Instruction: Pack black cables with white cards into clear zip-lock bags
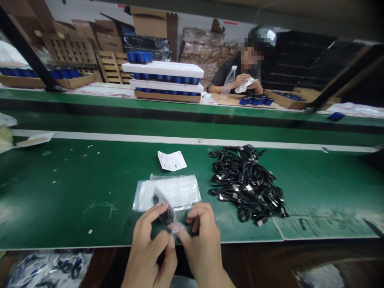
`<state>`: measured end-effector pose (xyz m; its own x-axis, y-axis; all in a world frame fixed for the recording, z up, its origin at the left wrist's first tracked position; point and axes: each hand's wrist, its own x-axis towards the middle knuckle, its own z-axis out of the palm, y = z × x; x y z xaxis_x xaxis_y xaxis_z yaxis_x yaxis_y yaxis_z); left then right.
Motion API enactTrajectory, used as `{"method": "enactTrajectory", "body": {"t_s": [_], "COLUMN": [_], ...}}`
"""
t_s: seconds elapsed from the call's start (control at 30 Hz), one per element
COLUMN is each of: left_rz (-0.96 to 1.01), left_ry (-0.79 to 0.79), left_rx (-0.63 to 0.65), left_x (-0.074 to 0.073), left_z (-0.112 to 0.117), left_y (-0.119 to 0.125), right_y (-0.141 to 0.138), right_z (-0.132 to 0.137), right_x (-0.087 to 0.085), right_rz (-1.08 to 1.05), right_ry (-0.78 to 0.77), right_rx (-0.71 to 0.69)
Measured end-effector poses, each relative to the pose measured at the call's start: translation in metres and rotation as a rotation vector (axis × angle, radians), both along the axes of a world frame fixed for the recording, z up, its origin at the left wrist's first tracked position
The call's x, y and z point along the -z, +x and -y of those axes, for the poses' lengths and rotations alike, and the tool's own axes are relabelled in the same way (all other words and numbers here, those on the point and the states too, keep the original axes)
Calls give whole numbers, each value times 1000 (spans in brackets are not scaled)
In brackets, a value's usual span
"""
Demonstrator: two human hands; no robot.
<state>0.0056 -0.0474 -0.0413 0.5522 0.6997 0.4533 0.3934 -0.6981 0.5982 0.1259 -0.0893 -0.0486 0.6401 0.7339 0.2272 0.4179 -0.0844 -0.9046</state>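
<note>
A small clear plastic bag (166,212) with a coiled black cable inside slants up between my hands, over the table's front edge. My left hand (150,248) is closed on its side and lower end, index finger along the bag. At the bag's near end, the bent fingers and thumb of my right hand (202,238) grip the plastic. Just beyond lies a stack of flat clear bags (180,189). Behind that stack rests a folded printed leaflet (172,161). To the right, a heap of black USB cables (246,182) spreads over the green table (99,176).
A raised shelf (105,96) runs along the back, bearing stacked trays of blue items (166,78) and a plastic bottle (228,84). Across it sits a person (222,74) holding something white. Below the front edge at left stands a box of bagged cables (54,270).
</note>
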Motion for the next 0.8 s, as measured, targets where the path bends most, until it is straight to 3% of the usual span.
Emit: {"method": "enactTrajectory", "body": {"t_s": [0.17, 0.27, 0.37, 0.5, 0.6, 0.7, 0.8], "left_rz": [-23, -146, -305, -323, -206, -80, -10], "left_ry": [36, -18, -179, -434, -503, -557, -591], "left_rx": [25, 80, 193, 153, 65, -10, -38], "left_x": [-4, -10, -19, -30, -29, -24, -19], "left_z": [-9, -27, -40, -42, -38, -36, -34], "left_y": [-5, -14, -19, -14, -11, -9, -9], "right_y": [13, 21, 23, 23, 24, 23, 18], "right_z": [-3, -1, 0, 3, 6, 9, 11], "right_x": [-12, -23, -30, -32, -32, -29, -26], "right_rz": [-322, -255, -168, -370, -472, -360, -187], "right_ry": [-167, -201, -180, -121, -124, -196, -163], "right_rx": [-347, -435, -545, -456, -466, -486, -449]}}
